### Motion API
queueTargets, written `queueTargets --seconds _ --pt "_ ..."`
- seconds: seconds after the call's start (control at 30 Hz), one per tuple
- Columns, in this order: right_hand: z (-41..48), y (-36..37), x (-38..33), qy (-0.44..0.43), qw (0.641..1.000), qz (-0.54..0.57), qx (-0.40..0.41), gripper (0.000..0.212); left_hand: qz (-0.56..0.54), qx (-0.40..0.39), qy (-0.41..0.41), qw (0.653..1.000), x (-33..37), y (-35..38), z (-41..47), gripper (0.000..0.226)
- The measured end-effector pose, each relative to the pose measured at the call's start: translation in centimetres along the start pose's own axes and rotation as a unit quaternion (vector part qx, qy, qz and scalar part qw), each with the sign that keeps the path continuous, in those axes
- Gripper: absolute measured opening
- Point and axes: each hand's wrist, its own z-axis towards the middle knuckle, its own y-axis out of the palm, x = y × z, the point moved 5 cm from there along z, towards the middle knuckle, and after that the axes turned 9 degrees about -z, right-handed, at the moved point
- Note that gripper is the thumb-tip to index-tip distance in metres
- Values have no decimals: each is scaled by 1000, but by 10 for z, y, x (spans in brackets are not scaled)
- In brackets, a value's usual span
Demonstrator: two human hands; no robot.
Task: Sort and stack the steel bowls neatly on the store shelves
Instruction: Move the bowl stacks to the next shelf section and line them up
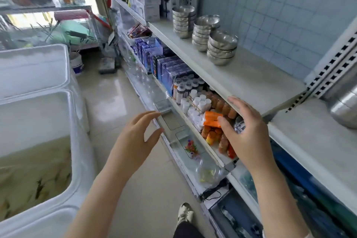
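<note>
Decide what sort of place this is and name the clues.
Most likely a small shop, perhaps for aquarium supplies: long retail shelves hold stacked steel bowls, rows of boxed goods and small bottles, and a white tub of water stands opposite.

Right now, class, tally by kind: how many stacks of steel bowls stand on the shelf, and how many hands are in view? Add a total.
Steel bowl stacks: 3 (far stack, middle stack, near stack)
Hands: 2 (left hand, right hand)
Total: 5

We've got three bowl stacks (205,33) in a row on the upper shelf (251,81), bottles (201,102) on the shelf below (190,121), and tubs (75,141) left across the aisle.
</note>
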Motion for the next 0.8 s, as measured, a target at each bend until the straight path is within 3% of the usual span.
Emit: queueTargets --seconds 0.23,0.53,0.7,0.8 --pt "134 73 15 8 999 41 33 43 -27 11 -18 999 -59 -5 128 40" --pt "340 173 20 -8 992 124 10 45 -52 75 -56 994 -121 -21 297 44" --pt "405 222 25 32 976 215 -14 43 -79 50 -56 994 -150 -13 380 44" --pt "439 253 30 66 972 226 -6 56 -92 9 -40 995 -169 3 443 48"
